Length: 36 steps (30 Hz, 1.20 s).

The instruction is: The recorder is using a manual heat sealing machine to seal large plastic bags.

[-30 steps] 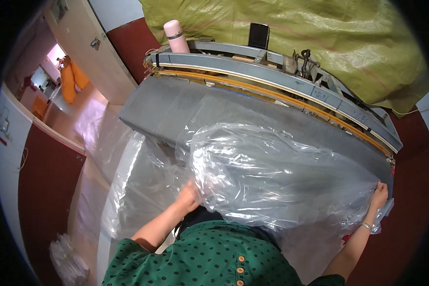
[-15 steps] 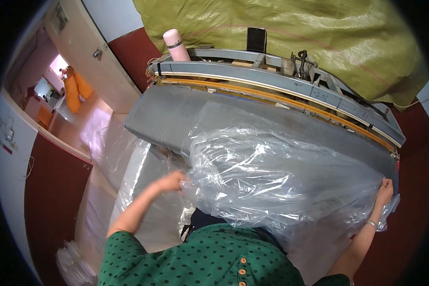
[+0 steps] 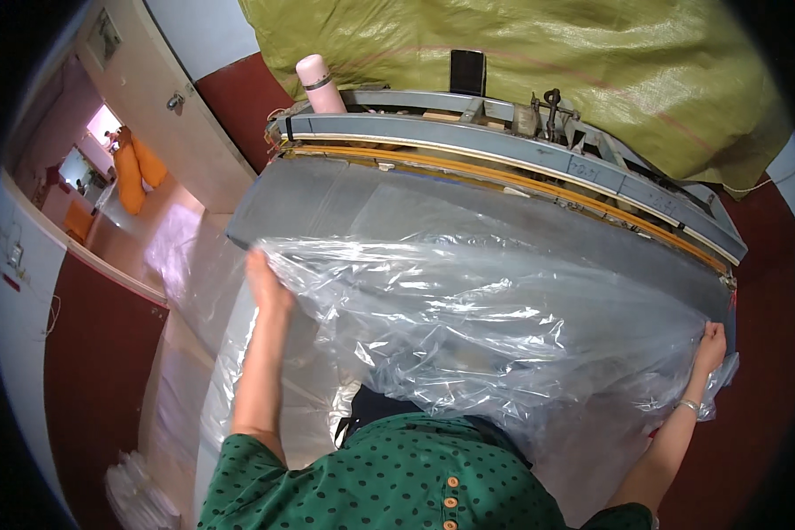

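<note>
They've got the plastic (image 3: 450,305) stretched over the front edge of the grey surface (image 3: 296,194), all crinkly. Left hand (image 3: 268,284) is pinching it by the left front corner, right hand (image 3: 710,344) pinching it near the right one. Pink bottle (image 3: 321,87) and phone (image 3: 467,72) stand beyond the back edge

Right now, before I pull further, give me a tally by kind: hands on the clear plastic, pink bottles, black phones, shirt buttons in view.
Hands: 2, left hand and right hand, on clear plastic
Pink bottle: 1
Black phone: 1
Shirt buttons: 3
Total: 7
</note>
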Available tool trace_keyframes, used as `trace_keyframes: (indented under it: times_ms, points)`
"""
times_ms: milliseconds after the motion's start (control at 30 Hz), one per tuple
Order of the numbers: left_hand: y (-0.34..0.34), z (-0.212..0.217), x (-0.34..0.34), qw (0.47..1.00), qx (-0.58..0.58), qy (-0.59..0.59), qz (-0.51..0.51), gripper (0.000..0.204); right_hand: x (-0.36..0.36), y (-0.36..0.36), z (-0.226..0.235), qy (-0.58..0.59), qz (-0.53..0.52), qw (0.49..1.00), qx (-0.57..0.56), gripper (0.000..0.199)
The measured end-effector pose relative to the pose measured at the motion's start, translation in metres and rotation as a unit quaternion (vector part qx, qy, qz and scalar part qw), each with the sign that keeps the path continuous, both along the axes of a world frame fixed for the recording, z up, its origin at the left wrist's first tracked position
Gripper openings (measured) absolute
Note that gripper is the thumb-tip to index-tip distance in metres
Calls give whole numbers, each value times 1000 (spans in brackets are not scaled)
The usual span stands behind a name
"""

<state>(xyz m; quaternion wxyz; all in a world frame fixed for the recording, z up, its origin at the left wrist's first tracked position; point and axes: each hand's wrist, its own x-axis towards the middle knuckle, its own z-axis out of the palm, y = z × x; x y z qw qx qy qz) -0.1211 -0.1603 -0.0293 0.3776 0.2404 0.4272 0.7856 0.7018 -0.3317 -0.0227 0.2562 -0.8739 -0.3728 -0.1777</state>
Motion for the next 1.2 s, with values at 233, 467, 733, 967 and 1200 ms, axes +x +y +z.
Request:
trace_keyframes:
  times_ms: [233,467,733,967,1200]
  points:
    - [69,155,-31,615,-96,750,224,24,-3,3,1,-3,-4,1000,5,25]
    - [24,77,78,439,54,843,-307,72,12,-10,-7,0,23,1000,16,25]
    - [49,57,61,599,79,769,-210,51,19,-12,-11,22,20,1000,3,27]
    - [66,62,75,583,72,749,-308,34,28,-13,-15,25,16,1000,-10,29]
    - [74,49,75,618,-20,717,-321,21,24,-14,-13,15,37,999,7,32]
